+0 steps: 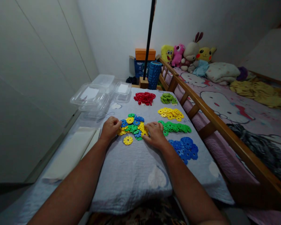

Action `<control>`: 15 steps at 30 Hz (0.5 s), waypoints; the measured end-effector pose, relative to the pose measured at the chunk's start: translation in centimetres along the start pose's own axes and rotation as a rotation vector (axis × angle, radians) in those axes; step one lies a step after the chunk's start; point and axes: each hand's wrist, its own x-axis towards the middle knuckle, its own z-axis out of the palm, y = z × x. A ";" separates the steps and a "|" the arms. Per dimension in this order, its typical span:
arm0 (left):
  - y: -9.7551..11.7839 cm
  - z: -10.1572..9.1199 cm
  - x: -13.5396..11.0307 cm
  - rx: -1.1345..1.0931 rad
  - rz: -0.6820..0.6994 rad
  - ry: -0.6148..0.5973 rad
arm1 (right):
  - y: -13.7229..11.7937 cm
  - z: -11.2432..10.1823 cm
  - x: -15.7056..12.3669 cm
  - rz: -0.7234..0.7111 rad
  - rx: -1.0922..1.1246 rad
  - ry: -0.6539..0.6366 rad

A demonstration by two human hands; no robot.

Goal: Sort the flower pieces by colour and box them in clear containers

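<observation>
- Pale blue, patterned cloth (128, 175): spread beneath the mixed pile of yellow, green and blue notched plastic discs (132, 128).
- Clear plastic lidded containers (96, 103): beyond the mixed pile, to its left.
- Blue notched plastic discs (186, 148): right of the mixed pile, slightly nearer.
- Right hand (155, 132): fingers loosely bent at the mixed pile's right edge; cannot tell whether it grips one.
- Left hand (110, 127): fingers curled at its left edge; hold cannot be told.
- Single round yellow plastic disc (128, 140): just nearer than the mixed pile.
</observation>
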 end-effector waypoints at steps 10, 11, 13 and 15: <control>0.1 -0.1 0.1 0.000 -0.027 -0.010 | -0.1 0.0 0.3 0.100 -0.041 0.033; 0.1 0.0 0.1 0.001 -0.021 -0.014 | -0.2 -0.1 0.3 0.105 -0.040 0.044; 0.0 0.0 0.1 0.002 -0.014 -0.016 | -0.2 -0.5 0.4 0.113 -0.031 0.066; 0.0 0.1 0.1 0.001 -0.012 -0.017 | 0.3 -1.3 0.7 0.106 0.008 0.079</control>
